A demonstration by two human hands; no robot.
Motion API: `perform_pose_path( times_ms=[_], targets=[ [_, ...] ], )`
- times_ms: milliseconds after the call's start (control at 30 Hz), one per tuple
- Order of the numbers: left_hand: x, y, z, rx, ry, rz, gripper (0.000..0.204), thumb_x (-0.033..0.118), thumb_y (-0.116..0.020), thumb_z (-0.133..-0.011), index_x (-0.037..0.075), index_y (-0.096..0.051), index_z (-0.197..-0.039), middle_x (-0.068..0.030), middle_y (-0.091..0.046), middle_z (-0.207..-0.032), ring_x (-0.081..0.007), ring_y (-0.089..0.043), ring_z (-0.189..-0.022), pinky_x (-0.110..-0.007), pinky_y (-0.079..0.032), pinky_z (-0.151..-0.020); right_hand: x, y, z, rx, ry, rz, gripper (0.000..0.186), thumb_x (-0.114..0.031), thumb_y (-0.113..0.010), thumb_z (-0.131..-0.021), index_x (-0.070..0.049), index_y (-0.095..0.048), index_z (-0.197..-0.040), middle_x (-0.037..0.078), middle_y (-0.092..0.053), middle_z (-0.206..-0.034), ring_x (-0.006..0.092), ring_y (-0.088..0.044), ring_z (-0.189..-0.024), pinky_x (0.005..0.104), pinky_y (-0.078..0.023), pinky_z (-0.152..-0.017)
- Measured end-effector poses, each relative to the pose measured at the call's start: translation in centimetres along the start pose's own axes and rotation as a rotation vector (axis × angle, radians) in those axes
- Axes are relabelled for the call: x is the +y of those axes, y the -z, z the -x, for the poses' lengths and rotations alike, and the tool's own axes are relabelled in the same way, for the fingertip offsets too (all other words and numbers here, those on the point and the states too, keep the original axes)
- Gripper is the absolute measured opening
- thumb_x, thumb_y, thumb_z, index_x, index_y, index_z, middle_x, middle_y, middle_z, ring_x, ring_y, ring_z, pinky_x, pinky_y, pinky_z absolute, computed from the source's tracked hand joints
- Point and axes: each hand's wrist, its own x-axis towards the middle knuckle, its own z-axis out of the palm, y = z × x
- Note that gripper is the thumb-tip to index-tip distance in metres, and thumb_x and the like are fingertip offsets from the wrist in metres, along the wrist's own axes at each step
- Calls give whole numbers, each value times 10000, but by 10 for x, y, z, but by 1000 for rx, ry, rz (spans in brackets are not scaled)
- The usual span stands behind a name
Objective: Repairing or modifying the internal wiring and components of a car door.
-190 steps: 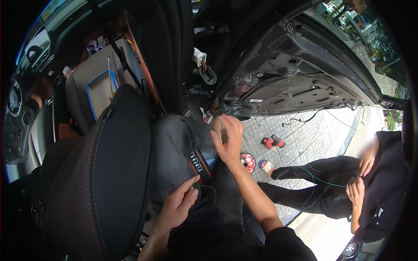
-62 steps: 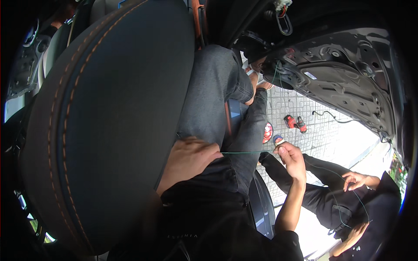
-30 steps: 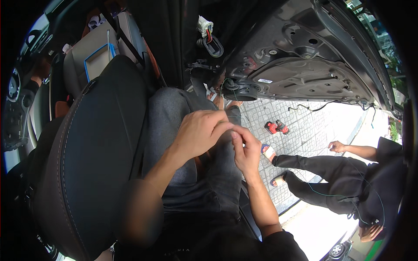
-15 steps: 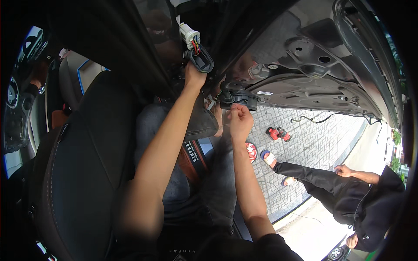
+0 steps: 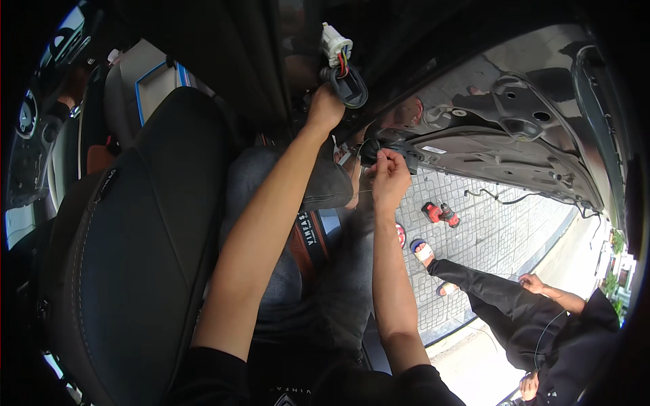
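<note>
My left hand [image 5: 326, 108] reaches up to the door-frame gap and is closed at the black oval rubber grommet [image 5: 354, 95]; its fingertips are partly hidden behind it. A white plug connector [image 5: 336, 44] stands above the grommet, joined to it by several coloured wires [image 5: 344, 66]. Lower and to the right, my right hand [image 5: 391, 183] pinches thumb and forefinger together on a thin wire [image 5: 365, 191], which trails off to the left. Just behind those fingers sits a black plastic part [image 5: 412, 160] by the open door's edge.
The open car door [image 5: 501, 145] spans the upper right. A black seat [image 5: 145, 250] fills the left. On the paving lies a red and black cordless drill [image 5: 441, 214]. A person in black [image 5: 514, 298] stands at the right, holding a thin cable. A dark cable [image 5: 508, 201] hangs from the door.
The whole view has shifted, so the seat, grommet and door appear farther right. My left hand stays at the grommet, and my right hand keeps its pinch, slightly higher by the black part.
</note>
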Motion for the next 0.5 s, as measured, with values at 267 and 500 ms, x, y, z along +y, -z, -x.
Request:
perform_pose_path(
  times_ms=[267,500],
  targets=[
    [6,8,-5,-96,148,204,261,151,-478,-881,18,-638,-1039,-255,-643,-996,-407,-597,-1024,-420,-454,-848,-21,4,10,-182,-73,-187,211,-39,-547,-928,44,-604,-1113,88,-668,-860,81,-594,-647,228,-475,-534],
    [9,-4,15,66,75,440,206,100,-483,-901,-14,-605,-1021,-199,-609,-998,-357,-574,-973,-385,-423,-877,-22,-6,4,-108,-146,-338,188,-13,-531,-939,60,-558,-1110,114,-671,-914,97,-611,-634,224,-524,-542]
  ],
)
